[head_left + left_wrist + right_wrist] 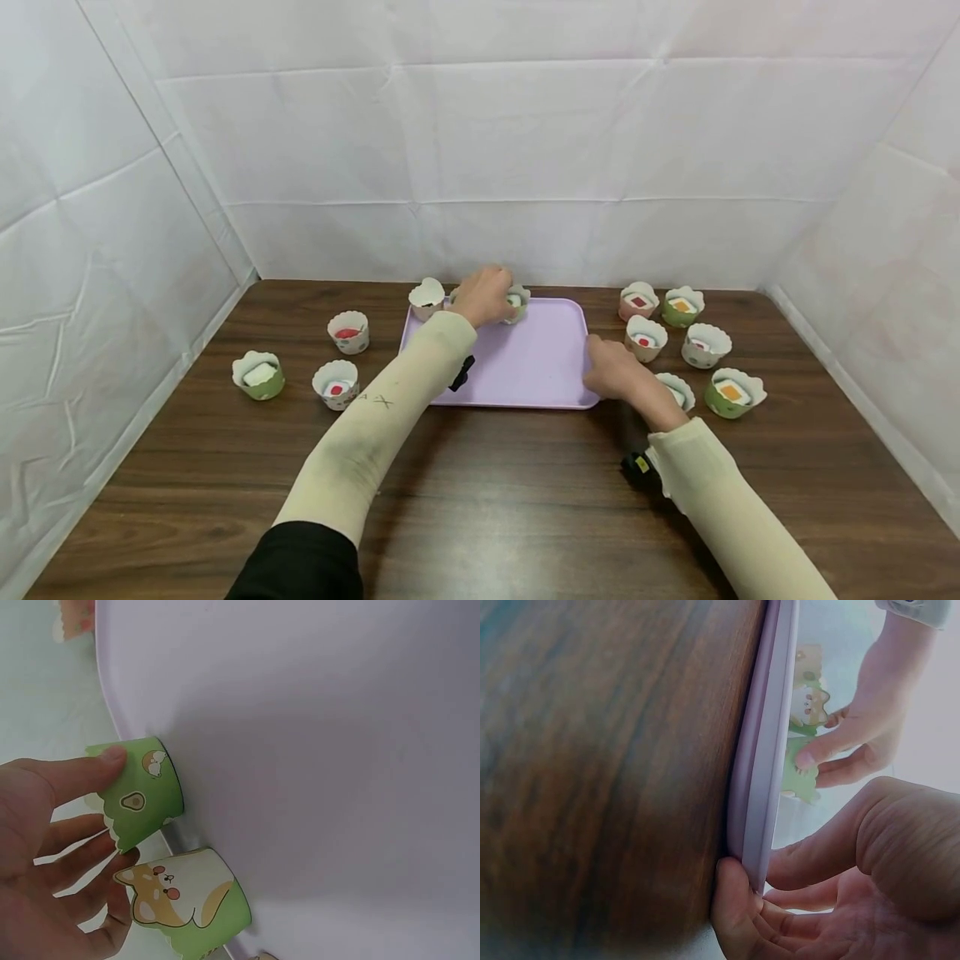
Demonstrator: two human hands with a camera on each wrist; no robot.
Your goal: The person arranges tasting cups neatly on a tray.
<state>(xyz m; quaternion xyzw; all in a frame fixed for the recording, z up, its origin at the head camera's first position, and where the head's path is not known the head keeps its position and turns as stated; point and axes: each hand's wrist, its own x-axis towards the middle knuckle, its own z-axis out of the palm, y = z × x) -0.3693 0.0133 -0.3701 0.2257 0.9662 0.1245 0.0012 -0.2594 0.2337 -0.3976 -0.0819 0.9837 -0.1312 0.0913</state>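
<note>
Arms [753, 525] in cream cloth sleeves [367, 442] are stretched forward, an "X" being marked on the left; a lilac rectangular plastic tray [528, 358] is gripped near its close right corner by the right hand [617, 368]; a green scalloped paper cup [154, 799] is pinched at the far rim by the left hand [483, 296], beside a dog-printed paper cup [199, 900].

Table [487, 500]: yours is dark brown, wood-grained, spanning the frame's lower half.
Tray [525, 358]: lilac, rimmed, lying at your frame's centre.
Left cups [262, 387]: you have three, one green farthest left, two pale nearer the tray.
Right cups [703, 358]: you have six in two rough columns, one partly hidden.
</note>
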